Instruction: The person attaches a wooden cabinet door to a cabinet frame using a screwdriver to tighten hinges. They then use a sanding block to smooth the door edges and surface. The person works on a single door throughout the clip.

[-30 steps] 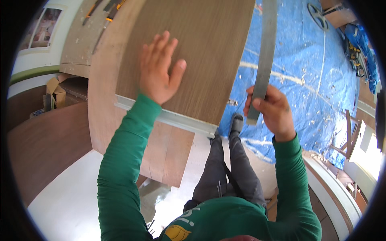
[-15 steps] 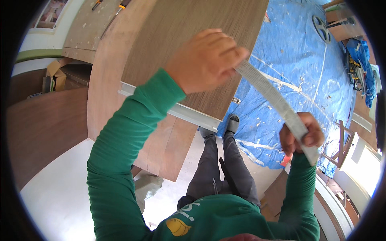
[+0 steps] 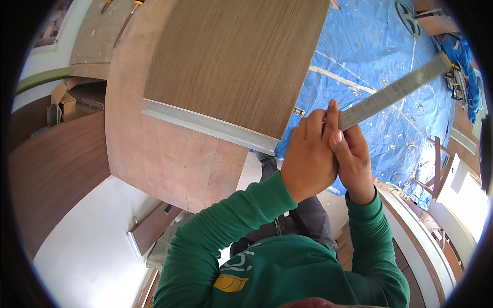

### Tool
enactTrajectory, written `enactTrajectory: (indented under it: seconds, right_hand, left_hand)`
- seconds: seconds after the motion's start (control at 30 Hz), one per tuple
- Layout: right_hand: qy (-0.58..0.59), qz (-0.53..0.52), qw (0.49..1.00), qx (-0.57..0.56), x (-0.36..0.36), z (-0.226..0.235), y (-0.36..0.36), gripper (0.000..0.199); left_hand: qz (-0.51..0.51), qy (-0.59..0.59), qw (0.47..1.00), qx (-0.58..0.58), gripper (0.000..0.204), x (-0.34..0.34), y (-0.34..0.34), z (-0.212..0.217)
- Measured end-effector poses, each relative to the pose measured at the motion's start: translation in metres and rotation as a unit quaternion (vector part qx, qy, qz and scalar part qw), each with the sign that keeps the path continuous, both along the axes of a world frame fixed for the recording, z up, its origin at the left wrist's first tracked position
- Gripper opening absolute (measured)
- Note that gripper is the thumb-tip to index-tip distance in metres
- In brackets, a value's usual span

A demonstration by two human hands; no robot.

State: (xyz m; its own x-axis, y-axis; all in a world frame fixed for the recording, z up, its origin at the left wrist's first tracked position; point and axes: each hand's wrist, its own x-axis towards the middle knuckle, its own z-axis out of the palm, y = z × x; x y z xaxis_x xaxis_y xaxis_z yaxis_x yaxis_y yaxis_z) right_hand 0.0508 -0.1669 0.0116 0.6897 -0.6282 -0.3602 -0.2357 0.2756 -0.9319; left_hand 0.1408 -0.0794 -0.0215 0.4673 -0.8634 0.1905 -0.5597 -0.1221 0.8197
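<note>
My left hand (image 3: 312, 156) and my right hand (image 3: 357, 167) are pressed together in front of my body. From between them a long, flat grey strip (image 3: 398, 92) with rows of fine print slants out to the far right. The fingers of both hands are closed at its near end, and my right thumb lies against my left hand. Where exactly the strip is pinched is partly hidden by the overlapping fingers. Just left of my hands lies a brown wood-grain panel (image 3: 231, 56), with a pale metal rail (image 3: 208, 126) along its near edge.
The panel rests on a larger plywood sheet (image 3: 169, 149). A blue tarp (image 3: 354, 56) covers the floor to the right. At the far left are tools with orange-and-black handles (image 3: 137, 2) and an open cardboard box (image 3: 64, 100). A blue bag with tools (image 3: 457, 77) lies far right.
My left hand has come from above the panel down and right to meet my right hand, which moved left and up. The strip, earlier stretched between them, now sticks out to the far right.
</note>
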Motion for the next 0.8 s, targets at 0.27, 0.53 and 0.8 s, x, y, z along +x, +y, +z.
enactTrajectory:
  seconds: [0.27, 0.53, 0.8]
  right_hand:
    - [-0.024, -0.051, 0.988, 0.143, 0.007, -0.014, -0.011, 0.033]
    - [-0.082, -0.056, 0.995, 0.030, 0.052, -0.022, -0.031, 0.027]
    - [-0.020, -0.042, 0.979, -0.200, 0.065, -0.054, -0.060, 0.021]
  left_hand:
    - [-0.076, 0.151, 0.984, -0.052, 0.083, 0.030, 0.022, 0.002]
    - [0.147, -0.220, 0.964, 0.019, 0.048, 0.191, 0.037, -0.041]
    - [0.167, -0.259, 0.951, 0.002, 0.040, 0.191, 0.032, -0.060]
